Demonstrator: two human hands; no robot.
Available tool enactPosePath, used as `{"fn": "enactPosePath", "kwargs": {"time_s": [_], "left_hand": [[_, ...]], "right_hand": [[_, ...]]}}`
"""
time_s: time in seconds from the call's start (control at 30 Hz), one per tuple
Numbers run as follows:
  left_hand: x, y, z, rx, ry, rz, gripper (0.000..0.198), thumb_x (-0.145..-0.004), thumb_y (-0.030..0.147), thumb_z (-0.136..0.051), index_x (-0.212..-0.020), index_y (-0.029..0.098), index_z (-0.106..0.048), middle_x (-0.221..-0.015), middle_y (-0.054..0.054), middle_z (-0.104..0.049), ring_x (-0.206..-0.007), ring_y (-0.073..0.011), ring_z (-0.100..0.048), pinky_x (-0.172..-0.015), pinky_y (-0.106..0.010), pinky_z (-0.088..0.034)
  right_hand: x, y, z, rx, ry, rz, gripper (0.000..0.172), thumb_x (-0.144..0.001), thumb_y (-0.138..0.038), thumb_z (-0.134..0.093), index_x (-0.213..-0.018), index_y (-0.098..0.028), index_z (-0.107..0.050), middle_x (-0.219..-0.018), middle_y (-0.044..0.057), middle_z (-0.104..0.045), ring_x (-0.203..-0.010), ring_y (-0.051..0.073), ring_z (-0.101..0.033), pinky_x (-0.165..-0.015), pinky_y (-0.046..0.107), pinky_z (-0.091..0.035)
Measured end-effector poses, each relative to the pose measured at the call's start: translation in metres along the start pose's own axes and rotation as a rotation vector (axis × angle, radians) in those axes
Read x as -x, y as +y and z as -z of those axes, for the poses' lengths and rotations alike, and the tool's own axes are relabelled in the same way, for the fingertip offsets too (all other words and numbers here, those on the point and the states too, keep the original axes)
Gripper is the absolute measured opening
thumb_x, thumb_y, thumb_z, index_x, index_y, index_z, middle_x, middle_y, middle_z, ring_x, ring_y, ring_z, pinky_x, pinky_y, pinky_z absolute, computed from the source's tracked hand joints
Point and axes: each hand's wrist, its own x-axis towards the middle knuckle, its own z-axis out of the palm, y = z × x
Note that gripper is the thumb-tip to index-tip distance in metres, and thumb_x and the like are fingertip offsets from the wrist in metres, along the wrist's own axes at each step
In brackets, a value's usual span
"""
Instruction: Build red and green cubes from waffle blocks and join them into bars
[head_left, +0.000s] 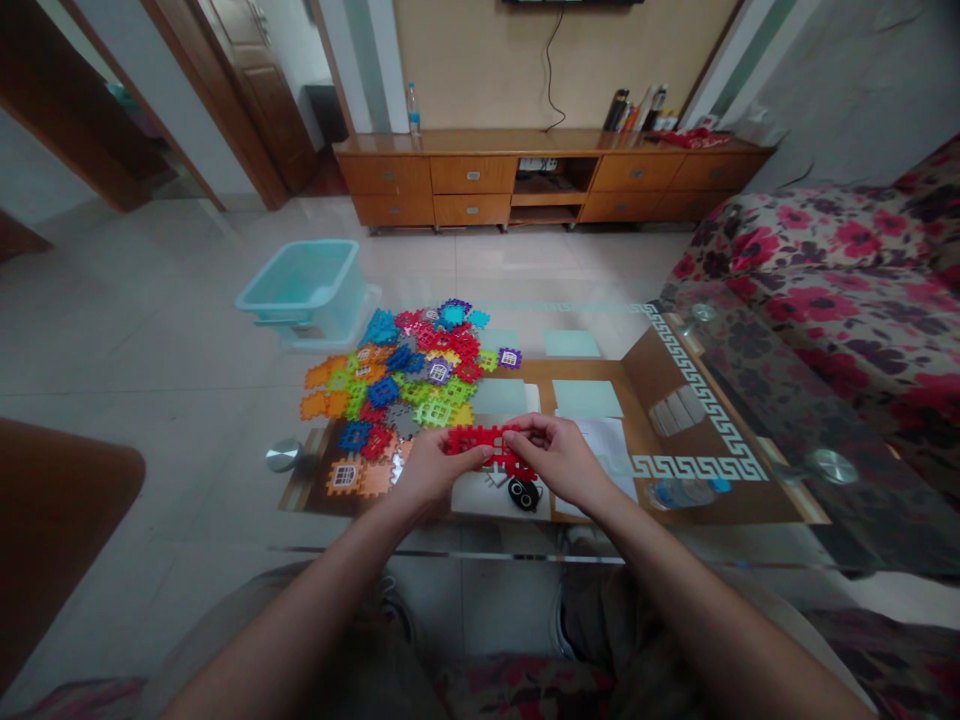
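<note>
- Here, the left hand (435, 465) pinches one end of a red piece (474, 437); the right hand (559, 455) grips its other end.
- Both hold it over the glass worktop (701, 467).
- Forward and left, colourful toothed pieces (409, 390) lie heaped.
- Beyond them stands a pale-blue tub (330, 310).

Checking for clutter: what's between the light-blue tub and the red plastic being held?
In the head view, a heap of multicoloured notched tiles lies between the tub and the red plastic.
</note>
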Motion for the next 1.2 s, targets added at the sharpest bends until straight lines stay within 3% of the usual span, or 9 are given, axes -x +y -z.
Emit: {"fn": "enactPosePath", "kwargs": {"time_s": [0.33,0.67,0.77,0.9,1.07,1.13,1.2], "left_hand": [[0.0,-0.003,0.003,-0.033,-0.057,0.01,0.033,-0.061,0.04,-0.088,-0.074,0.011,-0.076,-0.068,-0.006,-0.072,-0.064,-0.0134,-0.059,-0.064,-0.025,-0.043],[-0.001,-0.012,0.006,-0.078,-0.103,0.017,0.033,-0.066,0.041,-0.086,-0.078,0.011,-0.076,-0.069,-0.006,-0.071,-0.064,-0.0144,-0.06,-0.064,-0.026,-0.044],[-0.004,-0.01,0.003,-0.064,-0.127,0.024,0.034,-0.067,0.04,-0.085,-0.082,0.012,-0.074,-0.071,-0.005,-0.07,-0.065,-0.0145,-0.061,-0.065,-0.026,-0.046],[-0.009,-0.006,0.0,0.014,-0.093,0.004,0.04,-0.064,0.039,-0.087,-0.09,0.014,-0.07,-0.08,-0.004,-0.072,-0.07,-0.0147,-0.064,-0.067,-0.026,-0.05],[-0.018,0.0,0.001,-0.038,-0.096,-0.019,0.07,-0.065,0.038,-0.088,-0.124,0.018,-0.054,-0.1,-0.009,-0.071,-0.081,-0.0184,-0.068,-0.075,-0.033,-0.054],[-0.023,0.004,0.001,-0.196,-0.108,-0.087,0.08,-0.066,0.037,-0.087,-0.132,0.018,-0.047,-0.104,-0.01,-0.068,-0.085,-0.0198,-0.067,-0.077,-0.034,-0.054],[-0.027,0.006,0.0,-0.425,-0.08,-0.208,0.077,-0.066,0.036,-0.086,-0.13,0.018,-0.048,-0.108,-0.01,-0.064,-0.087,-0.0208,-0.065,-0.078,-0.036,-0.053]], "right_hand": [[0.003,-0.001,0.003,0.011,-0.065,0.021,0.026,-0.084,-0.039,-0.065,-0.086,-0.015,-0.073,-0.075,0.004,-0.072,-0.062,0.014,-0.061,-0.055,0.024,-0.046],[0.002,0.006,-0.002,-0.027,-0.113,-0.035,0.031,-0.086,-0.042,-0.063,-0.09,-0.013,-0.072,-0.075,0.004,-0.07,-0.061,0.014,-0.06,-0.055,0.024,-0.046],[0.002,0.006,0.0,0.09,-0.095,0.006,0.033,-0.089,-0.041,-0.06,-0.105,-0.014,-0.07,-0.085,0.007,-0.072,-0.069,0.017,-0.064,-0.062,0.028,-0.052],[0.003,0.0,0.011,0.405,-0.115,0.294,0.053,-0.083,-0.033,-0.072,-0.132,-0.02,-0.059,-0.119,0.012,-0.063,-0.1,0.022,-0.063,-0.082,0.035,-0.054],[-0.004,-0.001,0.034,0.591,-0.157,0.377,0.042,-0.082,-0.026,-0.073,-0.123,-0.021,-0.066,-0.111,0.01,-0.063,-0.098,0.023,-0.063,-0.087,0.038,-0.053],[-0.01,0.007,0.048,0.666,-0.117,0.389,0.041,-0.082,-0.029,-0.074,-0.121,-0.019,-0.066,-0.11,0.011,-0.065,-0.1,0.025,-0.063,-0.09,0.04,-0.051],[-0.017,0.018,0.065,0.757,-0.032,0.36,0.043,-0.082,-0.033,-0.075,-0.12,-0.016,-0.067,-0.109,0.013,-0.066,-0.099,0.027,-0.063,-0.091,0.042,-0.05]]}}
